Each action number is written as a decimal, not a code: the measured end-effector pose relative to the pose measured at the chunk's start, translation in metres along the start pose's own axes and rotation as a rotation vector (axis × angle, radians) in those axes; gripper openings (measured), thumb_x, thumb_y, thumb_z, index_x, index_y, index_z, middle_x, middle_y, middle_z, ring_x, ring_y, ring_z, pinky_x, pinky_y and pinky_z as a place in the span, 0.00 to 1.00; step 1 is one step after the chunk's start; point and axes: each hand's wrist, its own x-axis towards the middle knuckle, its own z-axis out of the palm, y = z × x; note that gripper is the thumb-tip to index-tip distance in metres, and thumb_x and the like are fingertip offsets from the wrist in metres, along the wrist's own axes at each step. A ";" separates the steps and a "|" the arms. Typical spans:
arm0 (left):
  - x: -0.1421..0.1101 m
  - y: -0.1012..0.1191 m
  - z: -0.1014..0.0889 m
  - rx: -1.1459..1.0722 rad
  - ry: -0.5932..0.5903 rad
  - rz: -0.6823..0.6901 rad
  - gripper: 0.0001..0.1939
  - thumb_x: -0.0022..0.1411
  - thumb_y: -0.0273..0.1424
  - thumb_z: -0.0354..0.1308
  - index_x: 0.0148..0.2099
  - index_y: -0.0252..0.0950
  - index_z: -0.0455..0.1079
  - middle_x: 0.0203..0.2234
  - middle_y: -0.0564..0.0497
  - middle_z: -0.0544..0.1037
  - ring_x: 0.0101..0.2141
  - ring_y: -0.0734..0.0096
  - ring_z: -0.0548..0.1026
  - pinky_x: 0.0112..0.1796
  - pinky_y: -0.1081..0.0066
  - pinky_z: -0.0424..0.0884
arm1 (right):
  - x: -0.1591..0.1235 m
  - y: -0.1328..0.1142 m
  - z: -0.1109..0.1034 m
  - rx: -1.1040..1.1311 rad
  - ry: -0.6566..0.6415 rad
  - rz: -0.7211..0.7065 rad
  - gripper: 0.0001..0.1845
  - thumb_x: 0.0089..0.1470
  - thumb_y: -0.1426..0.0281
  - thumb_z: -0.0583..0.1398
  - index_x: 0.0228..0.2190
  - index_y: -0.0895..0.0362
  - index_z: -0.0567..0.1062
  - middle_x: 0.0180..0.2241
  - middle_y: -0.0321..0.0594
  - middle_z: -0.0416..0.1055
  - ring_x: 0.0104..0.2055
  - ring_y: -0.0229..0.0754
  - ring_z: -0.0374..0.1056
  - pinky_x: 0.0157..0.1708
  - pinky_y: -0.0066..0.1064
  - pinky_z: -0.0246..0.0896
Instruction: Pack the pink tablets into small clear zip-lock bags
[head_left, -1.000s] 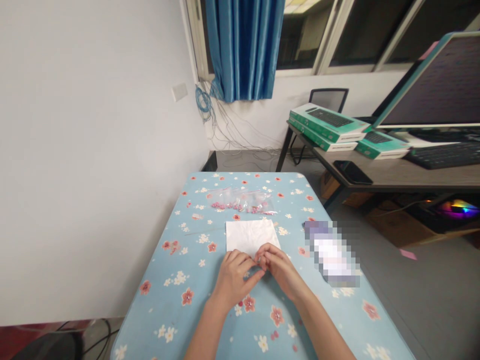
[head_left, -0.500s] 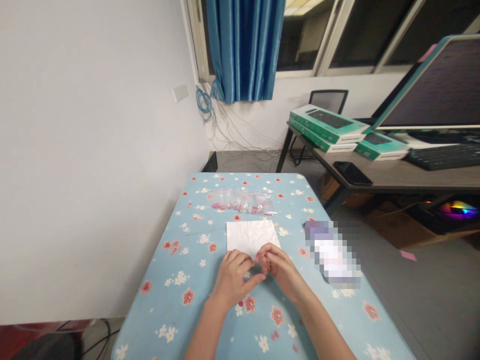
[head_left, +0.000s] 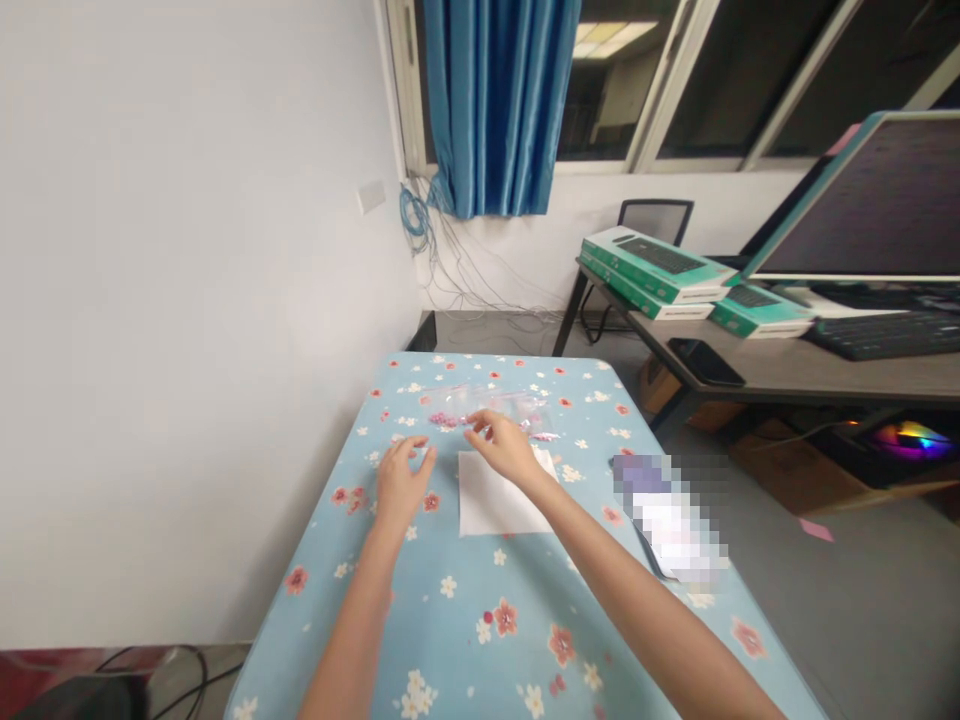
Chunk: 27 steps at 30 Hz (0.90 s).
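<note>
Presently, right hand (head_left: 504, 447), fingers curled, is at plastic bags (head_left: 519, 404) of pink beads (head_left: 444, 420), far tabletop (head_left: 442, 650); grip unclear. Left hand (head_left: 400, 484): fingers parted. Snagging an unsealed bag could scatter beads.

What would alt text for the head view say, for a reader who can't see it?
A person's right hand extends over a white sheet toward clear bags of small pink pieces on a flower-patterned table; contact is unclear. The left hand, loosely curved, is left of the sheet.
</note>
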 end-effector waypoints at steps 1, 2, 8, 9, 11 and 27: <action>0.010 -0.003 0.001 0.056 0.001 -0.008 0.12 0.61 0.36 0.52 0.44 0.37 0.71 0.39 0.48 0.77 0.37 0.65 0.73 0.44 0.63 0.68 | 0.012 -0.002 0.005 -0.095 0.004 -0.003 0.13 0.55 0.66 0.57 0.41 0.57 0.74 0.37 0.42 0.73 0.38 0.44 0.66 0.38 0.33 0.57; 0.019 -0.006 0.002 0.126 0.009 -0.027 0.13 0.61 0.36 0.53 0.46 0.37 0.71 0.40 0.47 0.77 0.40 0.62 0.73 0.45 0.62 0.67 | 0.023 -0.003 0.010 -0.193 0.018 -0.014 0.14 0.55 0.65 0.56 0.42 0.57 0.74 0.39 0.44 0.73 0.42 0.46 0.65 0.42 0.34 0.56; 0.061 -0.012 0.019 0.481 -0.067 -0.039 0.20 0.62 0.40 0.50 0.52 0.38 0.69 0.50 0.42 0.71 0.50 0.52 0.66 0.48 0.57 0.64 | 0.054 0.000 0.037 -0.478 0.055 -0.062 0.21 0.55 0.61 0.57 0.46 0.60 0.74 0.49 0.52 0.66 0.54 0.54 0.54 0.49 0.41 0.51; 0.064 -0.013 0.022 0.492 -0.078 -0.036 0.21 0.61 0.41 0.50 0.52 0.38 0.70 0.52 0.42 0.70 0.51 0.51 0.65 0.49 0.56 0.63 | 0.056 0.001 0.040 -0.499 0.055 -0.060 0.21 0.55 0.61 0.56 0.46 0.60 0.74 0.50 0.53 0.65 0.55 0.55 0.52 0.49 0.41 0.51; 0.069 -0.016 0.030 0.501 -0.096 -0.030 0.21 0.61 0.41 0.51 0.51 0.37 0.71 0.53 0.40 0.68 0.52 0.49 0.63 0.50 0.54 0.61 | 0.060 0.002 0.045 -0.530 0.042 -0.049 0.21 0.56 0.60 0.55 0.44 0.61 0.75 0.51 0.55 0.64 0.56 0.56 0.50 0.50 0.43 0.49; 0.054 -0.019 0.031 0.493 -0.129 0.143 0.13 0.62 0.34 0.49 0.42 0.41 0.75 0.50 0.45 0.71 0.51 0.54 0.63 0.54 0.53 0.55 | 0.053 0.005 0.062 -0.441 0.056 0.035 0.20 0.55 0.62 0.55 0.48 0.54 0.73 0.54 0.48 0.62 0.57 0.54 0.49 0.55 0.44 0.40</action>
